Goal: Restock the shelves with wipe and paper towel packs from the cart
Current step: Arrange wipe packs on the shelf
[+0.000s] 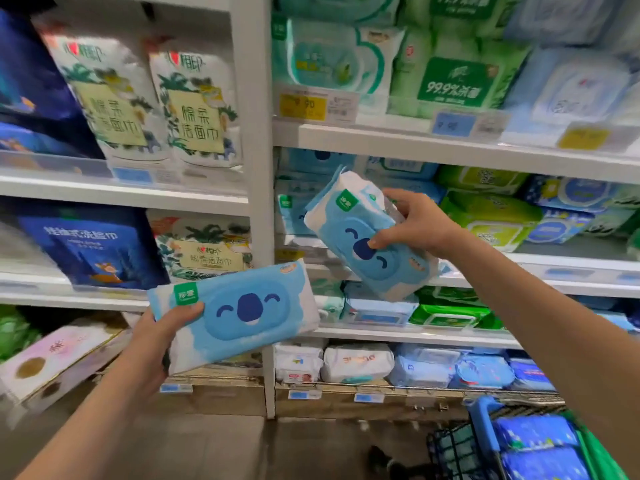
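Wipe pack (363, 237) gripped in the right hand (412, 223) is tilted, just right of the shelf post (252, 168) and higher. The left hand (162, 344) grips a second pack (239, 313), almost level, across this post.

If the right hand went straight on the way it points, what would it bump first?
Probably the blue packs stacked on the shelf behind the koala pack the right hand holds; depth is unclear.

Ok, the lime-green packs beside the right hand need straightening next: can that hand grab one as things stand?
Probably not yet: the right hand is full, gripping a blue koala wipe pack, though the path to the lime-green packs looks open.
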